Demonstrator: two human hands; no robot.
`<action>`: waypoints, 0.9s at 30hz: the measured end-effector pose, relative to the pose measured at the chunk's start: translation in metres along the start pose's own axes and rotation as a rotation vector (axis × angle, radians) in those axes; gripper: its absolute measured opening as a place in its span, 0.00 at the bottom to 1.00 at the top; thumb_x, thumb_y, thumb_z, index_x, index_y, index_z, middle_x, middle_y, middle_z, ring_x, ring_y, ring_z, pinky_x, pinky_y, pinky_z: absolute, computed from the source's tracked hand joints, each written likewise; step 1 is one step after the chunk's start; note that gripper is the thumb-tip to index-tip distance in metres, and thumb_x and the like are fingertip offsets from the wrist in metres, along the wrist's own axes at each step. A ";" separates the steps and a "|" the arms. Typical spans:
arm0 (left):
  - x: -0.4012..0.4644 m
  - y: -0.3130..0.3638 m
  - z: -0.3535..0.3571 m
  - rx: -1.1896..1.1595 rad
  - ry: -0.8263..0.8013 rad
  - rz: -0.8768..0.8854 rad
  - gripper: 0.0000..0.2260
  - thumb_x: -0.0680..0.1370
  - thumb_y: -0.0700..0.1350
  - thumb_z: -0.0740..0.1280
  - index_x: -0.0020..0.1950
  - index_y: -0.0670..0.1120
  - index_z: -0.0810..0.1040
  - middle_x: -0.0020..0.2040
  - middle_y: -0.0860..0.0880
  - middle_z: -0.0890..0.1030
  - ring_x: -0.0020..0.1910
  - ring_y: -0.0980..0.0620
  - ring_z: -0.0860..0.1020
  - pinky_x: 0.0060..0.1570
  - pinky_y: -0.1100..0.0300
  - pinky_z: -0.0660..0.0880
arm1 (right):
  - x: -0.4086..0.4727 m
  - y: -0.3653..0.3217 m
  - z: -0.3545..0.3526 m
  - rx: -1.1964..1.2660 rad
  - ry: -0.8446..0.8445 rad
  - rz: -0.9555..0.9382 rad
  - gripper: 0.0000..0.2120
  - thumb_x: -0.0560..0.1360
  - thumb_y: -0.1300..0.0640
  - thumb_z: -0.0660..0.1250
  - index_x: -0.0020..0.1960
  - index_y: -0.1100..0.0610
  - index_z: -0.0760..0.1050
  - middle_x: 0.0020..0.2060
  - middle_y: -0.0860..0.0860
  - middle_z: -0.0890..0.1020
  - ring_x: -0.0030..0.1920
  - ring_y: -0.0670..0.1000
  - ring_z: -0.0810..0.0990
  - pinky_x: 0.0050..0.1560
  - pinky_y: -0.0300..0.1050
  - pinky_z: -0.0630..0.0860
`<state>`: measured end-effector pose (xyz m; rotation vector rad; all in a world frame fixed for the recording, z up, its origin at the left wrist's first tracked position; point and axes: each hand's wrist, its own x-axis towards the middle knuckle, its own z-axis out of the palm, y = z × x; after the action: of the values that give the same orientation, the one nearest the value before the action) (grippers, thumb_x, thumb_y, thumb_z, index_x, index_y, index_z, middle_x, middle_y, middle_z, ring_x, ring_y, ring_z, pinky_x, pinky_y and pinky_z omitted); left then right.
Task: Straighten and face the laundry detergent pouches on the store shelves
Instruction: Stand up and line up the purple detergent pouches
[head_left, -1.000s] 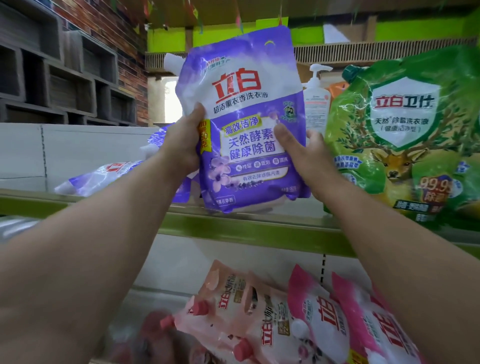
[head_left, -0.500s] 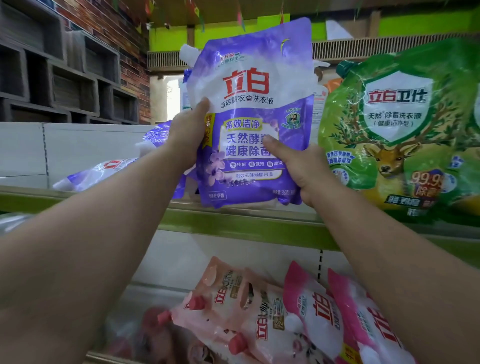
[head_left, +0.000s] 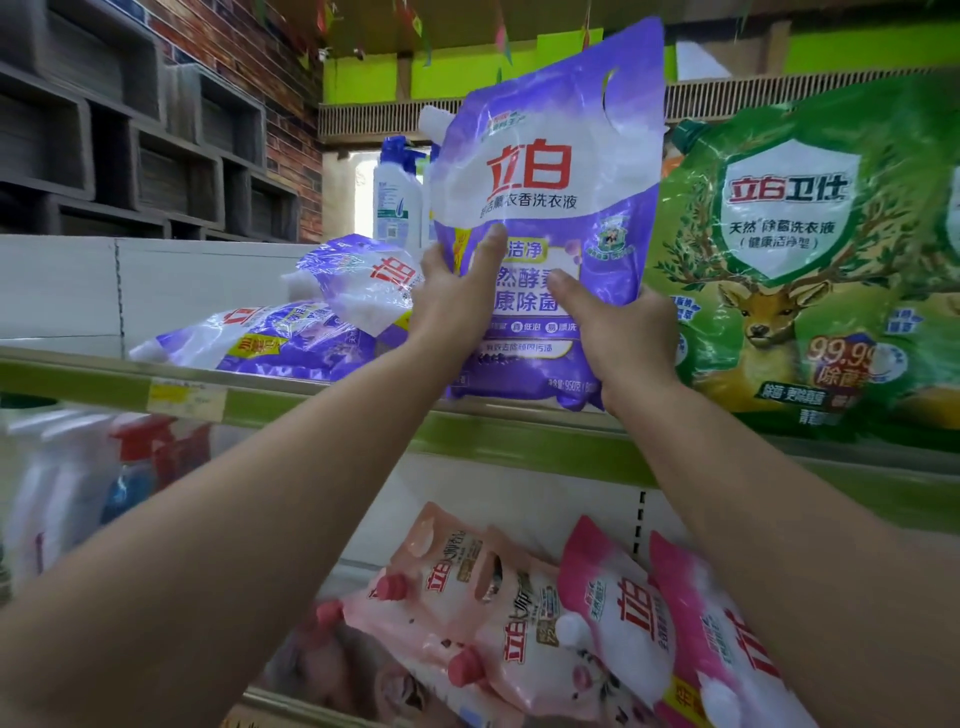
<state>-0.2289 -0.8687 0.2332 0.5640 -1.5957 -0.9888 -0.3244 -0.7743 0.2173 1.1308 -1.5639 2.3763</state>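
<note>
A purple detergent pouch (head_left: 550, 171) stands upright on the upper shelf (head_left: 519, 441), label toward me, leaning slightly right. My left hand (head_left: 452, 296) grips its left edge, thumb across the front. My right hand (head_left: 618, 332) grips the lower right side, thumb on the label. Two more purple pouches (head_left: 291, 332) lie flat and tumbled to the left on the same shelf. A big green pouch (head_left: 800, 260) stands just right of the held one.
White and blue bottles (head_left: 397, 197) stand behind the purple pouch. Pink pouches (head_left: 530, 613) lie slumped on the lower shelf under my arms. Spray bottles (head_left: 78, 488) sit at the lower left. A yellow price tag (head_left: 184, 397) is on the shelf rail.
The purple pouch has shifted right, closer to the green pouch, and stands taller. Both hands stayed on it, my left thumb now further across the front. The view swung slightly left.
</note>
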 end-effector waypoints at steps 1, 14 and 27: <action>-0.002 0.000 0.004 0.010 0.019 0.010 0.37 0.74 0.70 0.59 0.77 0.53 0.57 0.72 0.47 0.68 0.67 0.45 0.70 0.58 0.58 0.67 | -0.001 0.000 -0.001 -0.003 0.000 -0.019 0.13 0.59 0.46 0.79 0.38 0.50 0.80 0.36 0.45 0.85 0.40 0.51 0.84 0.47 0.55 0.81; -0.006 -0.001 0.015 0.169 0.112 -0.031 0.36 0.76 0.69 0.53 0.79 0.56 0.45 0.74 0.40 0.57 0.72 0.39 0.61 0.71 0.43 0.57 | 0.002 0.003 0.000 -0.091 0.007 -0.061 0.13 0.62 0.45 0.78 0.40 0.50 0.78 0.37 0.43 0.84 0.40 0.46 0.83 0.45 0.49 0.81; 0.014 -0.016 0.018 0.126 0.049 -0.002 0.34 0.77 0.68 0.53 0.79 0.55 0.48 0.75 0.41 0.57 0.73 0.40 0.59 0.72 0.43 0.56 | 0.001 0.011 0.004 -0.173 0.050 -0.093 0.12 0.64 0.46 0.77 0.41 0.49 0.79 0.35 0.39 0.82 0.36 0.36 0.81 0.35 0.32 0.75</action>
<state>-0.2519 -0.8830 0.2269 0.6718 -1.6215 -0.8733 -0.3281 -0.7833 0.2101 1.0750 -1.6261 2.1476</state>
